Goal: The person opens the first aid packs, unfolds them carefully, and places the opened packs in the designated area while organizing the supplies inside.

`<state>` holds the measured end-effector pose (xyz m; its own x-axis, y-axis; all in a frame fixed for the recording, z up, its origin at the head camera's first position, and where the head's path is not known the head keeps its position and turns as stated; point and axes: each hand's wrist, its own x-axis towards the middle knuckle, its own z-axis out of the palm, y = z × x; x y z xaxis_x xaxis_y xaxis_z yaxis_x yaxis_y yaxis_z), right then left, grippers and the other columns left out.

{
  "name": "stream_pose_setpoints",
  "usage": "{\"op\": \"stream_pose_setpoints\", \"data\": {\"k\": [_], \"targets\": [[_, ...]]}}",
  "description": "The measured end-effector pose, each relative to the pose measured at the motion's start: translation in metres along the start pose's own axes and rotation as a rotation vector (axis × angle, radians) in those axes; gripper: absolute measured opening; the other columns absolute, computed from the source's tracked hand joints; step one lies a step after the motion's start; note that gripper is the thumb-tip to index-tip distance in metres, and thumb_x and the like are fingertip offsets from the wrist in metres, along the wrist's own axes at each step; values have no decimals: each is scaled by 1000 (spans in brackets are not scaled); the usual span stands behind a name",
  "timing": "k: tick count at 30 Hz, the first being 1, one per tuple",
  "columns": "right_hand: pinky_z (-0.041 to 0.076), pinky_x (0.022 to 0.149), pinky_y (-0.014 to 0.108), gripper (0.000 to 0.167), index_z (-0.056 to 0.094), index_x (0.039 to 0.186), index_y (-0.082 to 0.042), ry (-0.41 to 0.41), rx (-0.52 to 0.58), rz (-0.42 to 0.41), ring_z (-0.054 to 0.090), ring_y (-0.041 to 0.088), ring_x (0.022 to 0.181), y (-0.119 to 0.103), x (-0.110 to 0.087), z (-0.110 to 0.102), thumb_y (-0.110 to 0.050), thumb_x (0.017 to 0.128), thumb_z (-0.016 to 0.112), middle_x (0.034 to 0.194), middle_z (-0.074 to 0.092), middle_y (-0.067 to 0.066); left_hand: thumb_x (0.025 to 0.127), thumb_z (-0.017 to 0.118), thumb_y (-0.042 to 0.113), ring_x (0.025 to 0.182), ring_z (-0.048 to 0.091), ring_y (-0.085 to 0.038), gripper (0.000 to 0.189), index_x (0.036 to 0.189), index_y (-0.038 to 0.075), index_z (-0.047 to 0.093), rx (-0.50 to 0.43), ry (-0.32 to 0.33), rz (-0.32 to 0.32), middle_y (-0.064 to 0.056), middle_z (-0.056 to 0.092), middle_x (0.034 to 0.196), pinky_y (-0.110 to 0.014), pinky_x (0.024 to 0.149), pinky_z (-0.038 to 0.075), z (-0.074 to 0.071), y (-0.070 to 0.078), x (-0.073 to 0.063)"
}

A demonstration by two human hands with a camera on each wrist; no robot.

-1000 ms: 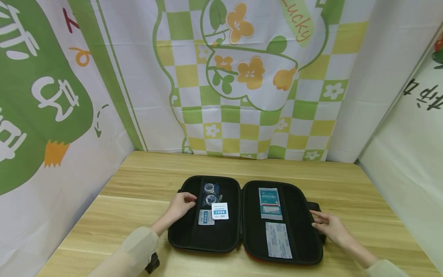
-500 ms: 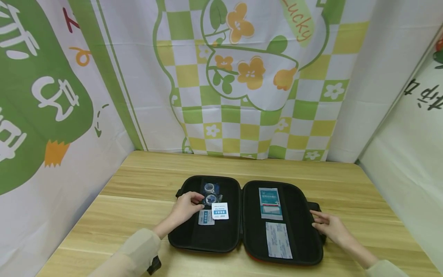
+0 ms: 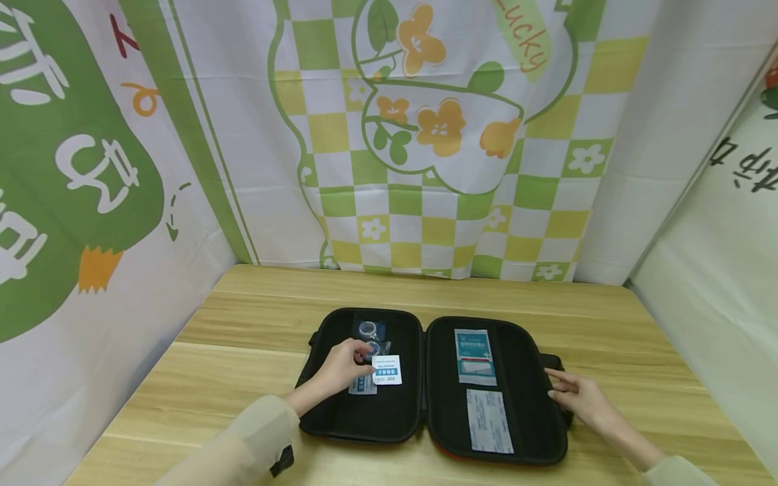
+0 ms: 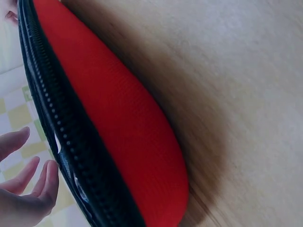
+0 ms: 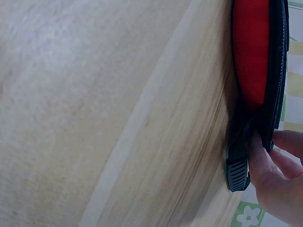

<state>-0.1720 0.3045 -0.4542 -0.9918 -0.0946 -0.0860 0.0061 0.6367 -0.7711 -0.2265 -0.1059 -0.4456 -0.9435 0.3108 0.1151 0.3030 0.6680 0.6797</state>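
A black-lined zip case (image 3: 389, 418) with a red shell (image 4: 123, 109) lies spread open on the table. Over its left half hovers my left hand (image 3: 337, 368), fingers bent and apart from the thumb, holding nothing. Its fingertips are close to a white-and-blue alcohol pad packet (image 3: 387, 370); a second packet (image 3: 362, 385) lies partly beneath. Behind are two wrapped rolls, one (image 3: 367, 329) plain to see, the other (image 3: 381, 347) partly covered by the fingers. My right hand (image 3: 583, 398) pinches the case's right rim beside a black strap with a buckle (image 5: 238, 175).
The case's right half holds a teal packet (image 3: 475, 354) and a white printed packet (image 3: 489, 422) beside a dark band. Wooden tabletop (image 3: 261, 304) surrounds the case. Printed curtains (image 3: 425, 223) hang behind and along both sides.
My left hand has moved right, from the left part of the case to above the alcohol pad packets. My right hand and the case's contents have stayed in place.
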Motion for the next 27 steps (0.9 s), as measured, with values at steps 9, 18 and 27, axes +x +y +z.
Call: {"op": "stream_pose_setpoints", "data": {"k": [9,18,27], "targets": [[51,62,26,44,42,121,16,3,-15,-5,60,27,85,-1,0,0,1,82,56,98,58,31,67,74,10,69,48,-15,36,97,-3,61,38,-54,-33,-7,50,82,-23,57,42,9,-1,3],[51,62,26,44,42,122,15,2,0,10,60,29,87,-2,-2,0,1,82,55,100,57,31,65,76,10,65,42,-14,41,100,-4,59,95,-52,-17,-7,48,78,-23,55,37,16,0,4],[51,62,26,44,43,121,15,12,-4,-1,60,28,86,-2,-2,1,1,81,56,98,58,29,59,79,8,67,45,-15,44,97,-2,57,125,-31,-12,-5,48,78,-24,57,39,22,-2,5]]}}
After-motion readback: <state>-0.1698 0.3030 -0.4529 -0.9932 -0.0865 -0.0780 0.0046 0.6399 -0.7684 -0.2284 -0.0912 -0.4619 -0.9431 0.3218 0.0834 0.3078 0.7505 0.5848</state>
